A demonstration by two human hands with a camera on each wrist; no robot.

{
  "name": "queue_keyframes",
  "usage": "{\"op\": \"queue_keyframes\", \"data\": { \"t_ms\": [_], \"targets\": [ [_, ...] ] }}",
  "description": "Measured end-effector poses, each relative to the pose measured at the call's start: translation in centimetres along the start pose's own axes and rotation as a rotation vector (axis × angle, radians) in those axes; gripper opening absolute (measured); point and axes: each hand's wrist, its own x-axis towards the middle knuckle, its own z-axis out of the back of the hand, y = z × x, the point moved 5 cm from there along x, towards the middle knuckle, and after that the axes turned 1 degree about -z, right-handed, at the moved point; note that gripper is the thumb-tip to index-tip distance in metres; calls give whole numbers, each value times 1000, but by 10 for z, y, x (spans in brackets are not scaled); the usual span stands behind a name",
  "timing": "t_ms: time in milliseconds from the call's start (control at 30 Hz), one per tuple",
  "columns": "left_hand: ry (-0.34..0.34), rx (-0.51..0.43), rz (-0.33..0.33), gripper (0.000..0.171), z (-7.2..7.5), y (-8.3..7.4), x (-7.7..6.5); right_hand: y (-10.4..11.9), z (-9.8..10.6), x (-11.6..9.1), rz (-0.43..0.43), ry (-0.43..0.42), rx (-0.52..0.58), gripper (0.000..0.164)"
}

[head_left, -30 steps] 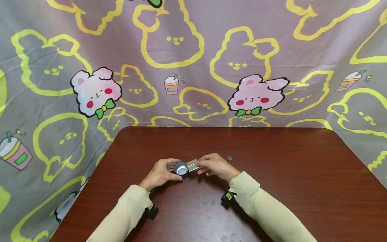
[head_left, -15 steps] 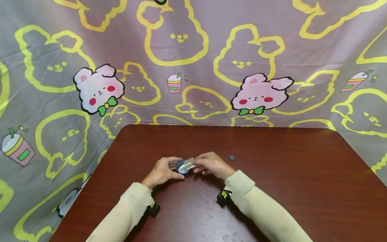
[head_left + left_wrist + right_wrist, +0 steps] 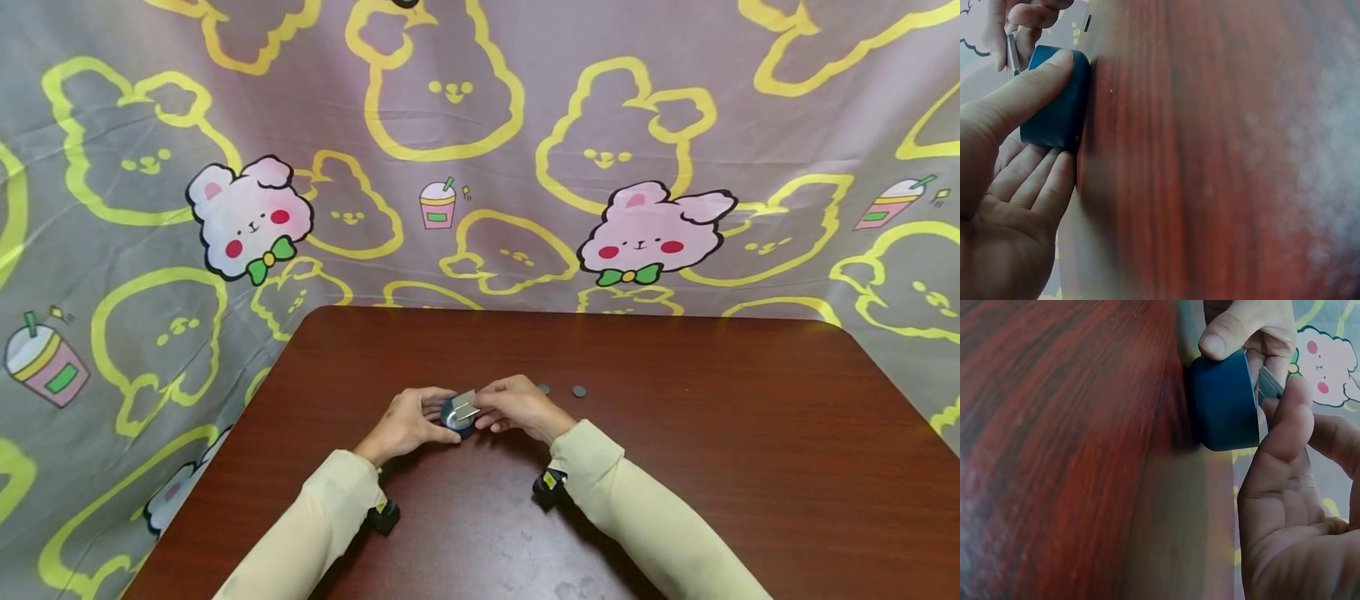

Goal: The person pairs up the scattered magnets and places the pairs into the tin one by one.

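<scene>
A small round dark-blue cup (image 3: 459,428) with a shiny silver inside stands upright on the table. My left hand (image 3: 408,423) holds it from the left, the thumb (image 3: 1044,78) on its near side and the fingers around the far side. My right hand (image 3: 521,406) pinches a flat silver metal plate (image 3: 465,403) with a line across it, above the cup's opening. In the right wrist view the tilted plate (image 3: 1267,386) shows edge-on next to the rim of the blue cup (image 3: 1225,403). Part of the plate is hidden by my right fingers.
Two small grey discs lie behind my right hand: one disc (image 3: 579,392) in full view, the other disc (image 3: 544,389) partly covered by the hand. The brown wooden table (image 3: 750,467) reaches back to a patterned cloth (image 3: 495,100).
My right hand has moved left, bringing the metal plate from beside the cup to above its opening. A second grey disc has come into view behind that hand. My left hand keeps its hold.
</scene>
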Motion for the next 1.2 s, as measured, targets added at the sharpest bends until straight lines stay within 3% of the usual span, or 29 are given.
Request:
{"op": "queue_keyframes", "data": {
  "t_ms": [300,800,967,1200],
  "targets": [
    [-1,1,6,64,-1,1,0,0,-5,3,13,8,7,25],
    [-3,20,21,62,0,2,0,3,-14,4,41,-7,-77,21],
    [-3,5,14,62,-1,1,0,8,-11,4,71,-46,-130,20],
    [-1,-11,-14,63,-1,0,-1,13,4,2,93,-127,-112,18]
  ]
}}
